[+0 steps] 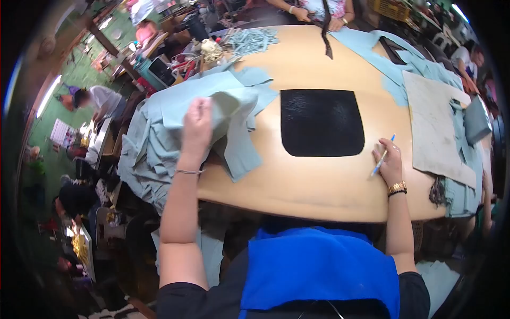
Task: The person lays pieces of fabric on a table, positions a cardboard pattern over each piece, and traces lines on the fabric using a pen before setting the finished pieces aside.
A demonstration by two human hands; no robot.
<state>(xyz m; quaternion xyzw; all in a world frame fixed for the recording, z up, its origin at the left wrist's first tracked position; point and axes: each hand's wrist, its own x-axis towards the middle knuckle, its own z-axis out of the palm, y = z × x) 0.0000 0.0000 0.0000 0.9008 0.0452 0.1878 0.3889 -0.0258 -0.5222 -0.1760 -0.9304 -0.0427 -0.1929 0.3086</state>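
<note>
My left hand (197, 125) is raised over the left side of the table, its fingers closed on a light blue-grey piece of leather or cloth (241, 154) that lifts and folds beside it. Under and behind lies a crumpled heap of the same material (154, 143). My right hand (391, 162) rests near the table's right front, closed around a blue and white pen (377, 169) held at a slant. Between the hands, a flat black panel (322, 123) with two rounded corners lies on the table; neither hand touches it.
The pale wooden table (287, 196) has a curved front edge. A stiff beige sheet (435, 127) and more blue-grey material (462, 196) lie at the right. Thin scraps (249, 40) are piled at the back. Across the table, another person's hands (336, 24) hold a dark strip (325, 32).
</note>
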